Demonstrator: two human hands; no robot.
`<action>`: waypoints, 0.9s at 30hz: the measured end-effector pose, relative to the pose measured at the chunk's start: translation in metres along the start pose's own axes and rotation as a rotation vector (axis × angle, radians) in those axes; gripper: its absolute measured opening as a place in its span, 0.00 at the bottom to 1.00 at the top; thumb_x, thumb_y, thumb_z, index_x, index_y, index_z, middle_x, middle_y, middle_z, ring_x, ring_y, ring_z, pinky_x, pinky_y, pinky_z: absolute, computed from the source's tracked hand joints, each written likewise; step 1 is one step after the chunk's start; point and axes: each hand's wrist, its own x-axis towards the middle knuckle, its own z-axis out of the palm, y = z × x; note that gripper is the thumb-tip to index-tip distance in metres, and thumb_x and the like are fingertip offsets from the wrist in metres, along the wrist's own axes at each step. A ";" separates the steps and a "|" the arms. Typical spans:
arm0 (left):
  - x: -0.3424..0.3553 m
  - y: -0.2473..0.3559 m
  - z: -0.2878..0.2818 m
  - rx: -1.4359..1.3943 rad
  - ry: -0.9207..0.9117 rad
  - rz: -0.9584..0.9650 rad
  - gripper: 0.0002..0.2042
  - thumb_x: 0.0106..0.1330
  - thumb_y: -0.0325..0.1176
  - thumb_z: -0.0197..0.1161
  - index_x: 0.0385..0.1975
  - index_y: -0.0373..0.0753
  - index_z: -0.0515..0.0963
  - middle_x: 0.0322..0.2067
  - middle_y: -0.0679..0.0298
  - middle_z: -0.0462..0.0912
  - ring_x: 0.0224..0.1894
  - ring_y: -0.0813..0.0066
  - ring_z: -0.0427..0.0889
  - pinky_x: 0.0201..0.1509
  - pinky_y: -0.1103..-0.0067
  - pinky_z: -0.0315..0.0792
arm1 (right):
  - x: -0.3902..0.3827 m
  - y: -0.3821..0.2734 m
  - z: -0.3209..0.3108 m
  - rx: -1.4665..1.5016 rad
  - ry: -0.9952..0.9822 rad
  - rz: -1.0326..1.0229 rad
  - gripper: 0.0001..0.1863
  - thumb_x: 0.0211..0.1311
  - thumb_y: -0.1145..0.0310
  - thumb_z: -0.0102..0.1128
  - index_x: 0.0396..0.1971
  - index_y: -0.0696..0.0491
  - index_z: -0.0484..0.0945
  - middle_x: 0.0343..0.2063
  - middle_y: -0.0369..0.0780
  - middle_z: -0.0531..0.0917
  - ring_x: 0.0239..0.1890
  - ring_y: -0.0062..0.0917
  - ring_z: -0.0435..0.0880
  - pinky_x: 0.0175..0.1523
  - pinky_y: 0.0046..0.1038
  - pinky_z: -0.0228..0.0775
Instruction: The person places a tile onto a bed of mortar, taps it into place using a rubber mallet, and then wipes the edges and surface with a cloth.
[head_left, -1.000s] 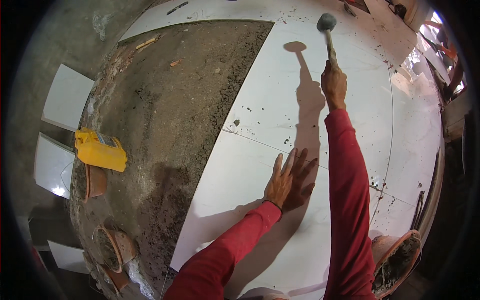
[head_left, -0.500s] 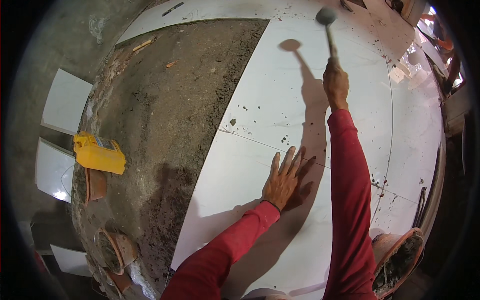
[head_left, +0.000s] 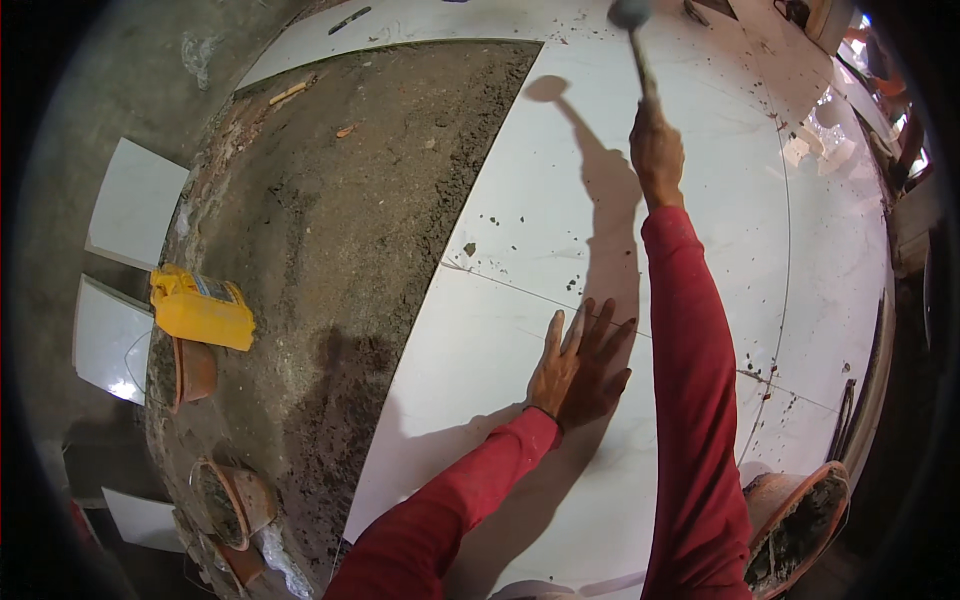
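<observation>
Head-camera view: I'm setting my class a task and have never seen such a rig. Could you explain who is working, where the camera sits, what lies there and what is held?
There is no machine here, just a person's two bare hands. The view comes from the left of two fisheye cameras worn on the head, looking down, so straight edges bend near the rim. The right hand holds a mallet by its handle. The left hand holds nothing; it is spread palm-down over white tiles. Dark crumbs lie scattered on them. To the left are a rough brown patch, a yellow jug and reddish-brown buckets.
</observation>
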 end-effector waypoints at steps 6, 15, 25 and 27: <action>0.001 0.005 0.003 -0.010 -0.027 0.008 0.33 0.71 0.49 0.59 0.75 0.51 0.62 0.80 0.60 0.49 0.81 0.55 0.44 0.79 0.46 0.44 | 0.012 0.016 -0.015 -0.036 -0.061 0.106 0.22 0.76 0.62 0.48 0.67 0.41 0.69 0.39 0.50 0.88 0.39 0.54 0.86 0.44 0.55 0.77; 0.002 -0.005 0.021 0.633 -0.114 0.141 0.26 0.74 0.42 0.49 0.72 0.48 0.69 0.78 0.63 0.55 0.82 0.61 0.40 0.81 0.52 0.45 | -0.010 0.046 -0.021 -0.010 -0.087 -0.063 0.17 0.74 0.61 0.50 0.57 0.47 0.79 0.37 0.54 0.87 0.40 0.55 0.86 0.44 0.55 0.76; 0.000 -0.013 0.018 0.251 -0.103 0.048 0.34 0.75 0.48 0.47 0.80 0.57 0.49 0.82 0.63 0.42 0.83 0.59 0.39 0.82 0.51 0.37 | -0.022 0.044 -0.019 -0.084 -0.080 0.045 0.15 0.72 0.60 0.51 0.50 0.48 0.82 0.33 0.52 0.88 0.35 0.53 0.87 0.39 0.53 0.78; 0.007 -0.008 0.016 0.525 -0.160 0.062 0.29 0.75 0.39 0.49 0.77 0.57 0.59 0.81 0.65 0.45 0.82 0.59 0.43 0.81 0.50 0.41 | -0.022 0.067 -0.019 -0.157 -0.106 0.032 0.16 0.72 0.59 0.53 0.52 0.49 0.81 0.32 0.51 0.88 0.34 0.52 0.88 0.38 0.53 0.78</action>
